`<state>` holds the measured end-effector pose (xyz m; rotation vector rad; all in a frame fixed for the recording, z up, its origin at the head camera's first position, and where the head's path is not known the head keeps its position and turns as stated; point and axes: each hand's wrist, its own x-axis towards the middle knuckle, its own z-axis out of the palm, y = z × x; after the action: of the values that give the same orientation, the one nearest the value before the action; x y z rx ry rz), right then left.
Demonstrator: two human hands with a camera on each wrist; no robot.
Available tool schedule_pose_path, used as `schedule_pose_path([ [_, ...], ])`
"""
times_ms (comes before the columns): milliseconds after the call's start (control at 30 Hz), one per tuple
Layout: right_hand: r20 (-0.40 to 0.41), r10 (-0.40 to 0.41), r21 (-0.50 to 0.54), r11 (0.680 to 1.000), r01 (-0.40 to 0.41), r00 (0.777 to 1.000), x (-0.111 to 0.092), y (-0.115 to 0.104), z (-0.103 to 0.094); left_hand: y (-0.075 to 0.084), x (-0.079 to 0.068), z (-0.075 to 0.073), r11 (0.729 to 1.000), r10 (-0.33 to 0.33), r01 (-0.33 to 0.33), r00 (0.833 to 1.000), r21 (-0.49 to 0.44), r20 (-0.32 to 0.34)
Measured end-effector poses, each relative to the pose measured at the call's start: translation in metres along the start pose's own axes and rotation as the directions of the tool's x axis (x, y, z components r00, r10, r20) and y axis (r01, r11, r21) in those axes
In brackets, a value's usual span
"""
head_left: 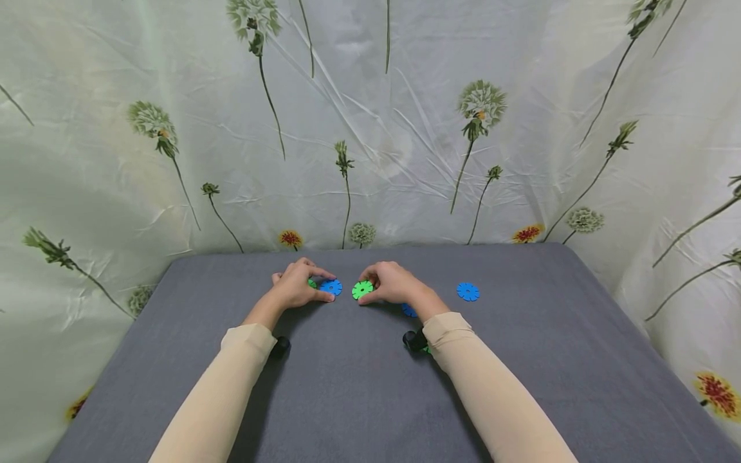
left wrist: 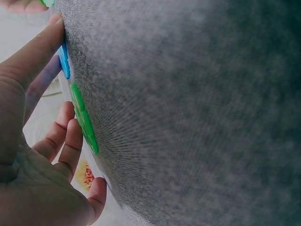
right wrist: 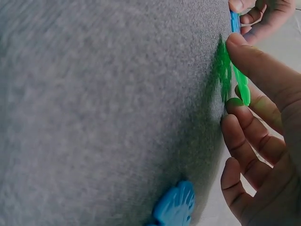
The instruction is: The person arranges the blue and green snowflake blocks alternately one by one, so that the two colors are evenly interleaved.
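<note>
In the head view my left hand (head_left: pixel 297 284) pinches a blue notched plastic disc (head_left: pixel 331 287) between thumb and index finger, flat at the table. Beside it, a green disc (left wrist: pixel 84 117) lies under the other fingers of that hand in the left wrist view, mostly hidden from the head camera. My right hand (head_left: pixel 393 283) holds another green notched disc (head_left: pixel 363 290) by its edges. That disc is tilted, with a green tinge on the cloth beside it in the right wrist view. A small gap separates the blue and green discs held by the two hands.
One blue disc (head_left: pixel 468 291) lies to the right of my right hand. Another blue disc (head_left: pixel 408 310) is partly covered by the right wrist, and a green one (head_left: pixel 426 350) peeks out beside the sleeve. A grey cloth (head_left: pixel 359 399) covers the table; a flower-print curtain (head_left: pixel 393 148) hangs behind.
</note>
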<state>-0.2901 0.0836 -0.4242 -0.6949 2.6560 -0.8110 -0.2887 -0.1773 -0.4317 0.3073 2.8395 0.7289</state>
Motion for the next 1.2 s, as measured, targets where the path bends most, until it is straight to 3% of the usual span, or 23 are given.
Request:
schedule_pose_path([
  [433,-0.032,-0.019,0.006,1.000,0.019,0.999,0.005,-0.002,0.003,-0.001,0.002,0.000,1.000,-0.003,0.004,1.000,-0.012,0.007],
  [1200,-0.019,0.044,0.030,0.999,-0.043,0.999,0.011,0.000,0.008,0.000,0.002,0.001,1.000,-0.013,0.013,1.000,-0.004,0.007],
])
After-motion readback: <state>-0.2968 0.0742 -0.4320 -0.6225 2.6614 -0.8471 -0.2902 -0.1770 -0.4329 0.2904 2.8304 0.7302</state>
